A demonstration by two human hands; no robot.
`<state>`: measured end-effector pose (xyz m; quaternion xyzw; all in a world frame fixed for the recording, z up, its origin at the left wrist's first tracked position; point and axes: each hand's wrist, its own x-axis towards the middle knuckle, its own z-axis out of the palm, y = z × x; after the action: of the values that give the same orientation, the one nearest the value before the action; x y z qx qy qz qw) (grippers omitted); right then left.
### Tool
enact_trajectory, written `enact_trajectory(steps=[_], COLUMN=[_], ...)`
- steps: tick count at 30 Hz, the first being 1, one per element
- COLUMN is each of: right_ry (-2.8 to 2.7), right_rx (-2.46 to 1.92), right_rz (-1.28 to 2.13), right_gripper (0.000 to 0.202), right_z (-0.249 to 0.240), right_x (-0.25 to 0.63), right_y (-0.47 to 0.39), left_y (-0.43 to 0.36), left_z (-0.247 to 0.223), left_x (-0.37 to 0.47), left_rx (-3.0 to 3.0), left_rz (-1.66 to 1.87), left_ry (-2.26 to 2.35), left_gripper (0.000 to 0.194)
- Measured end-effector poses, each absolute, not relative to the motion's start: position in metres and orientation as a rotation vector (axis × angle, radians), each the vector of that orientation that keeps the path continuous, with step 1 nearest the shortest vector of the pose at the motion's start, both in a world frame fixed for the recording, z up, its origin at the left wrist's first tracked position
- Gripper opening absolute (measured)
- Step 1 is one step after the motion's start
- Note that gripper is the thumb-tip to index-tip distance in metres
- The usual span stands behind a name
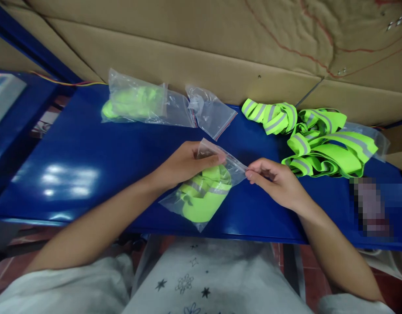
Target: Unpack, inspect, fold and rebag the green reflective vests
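In the head view, a clear plastic zip bag (238,171) is held between both hands, with a folded fluorescent yellow-green fabric strap (207,192) with a grey stripe inside it. The left hand (184,165) grips the zip bag's upper left part, thumb across the front and fingers behind the film. The right hand (276,179) pinches the right end of the narrow plastic zip strip (231,158) between thumb and forefinger. From that pinch, the strip runs left and slightly away from the person, while the zip bag's long axis slants from the strip toward the person and left. The left hand is nearer the zip bag's body; the right touches only its corner. Whether the seal is shut cannot be told.

The glossy blue table (99,152) spreads beneath the zip bag; whether they touch is unclear. Beyond the zip bag and to its left lies a clear bag packed with fluorescent fabric (179,111); straight beyond it, flat clear plastic bags (217,115); to its right, a loose heap of grey-striped fluorescent straps (341,152). Farther beyond stands a wall of brown panels (194,56)
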<state>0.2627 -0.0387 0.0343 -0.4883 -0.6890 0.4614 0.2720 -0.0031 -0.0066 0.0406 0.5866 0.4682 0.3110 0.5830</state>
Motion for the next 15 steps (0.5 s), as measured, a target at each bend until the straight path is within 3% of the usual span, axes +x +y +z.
enact_trajectory(steps=[15], right_ry=[-1.813], right_rx=[-1.234], right_rz=[1.369], right_gripper=[0.019], right_z=[0.0376], right_x=[0.2617], right_y=[-0.0353], left_y=[-0.0101], left_z=[0.0467], left_x=[-0.0027], left_rx=[1.387], left_rz=[0.753], left_ry=[1.049], left_gripper=[0.025])
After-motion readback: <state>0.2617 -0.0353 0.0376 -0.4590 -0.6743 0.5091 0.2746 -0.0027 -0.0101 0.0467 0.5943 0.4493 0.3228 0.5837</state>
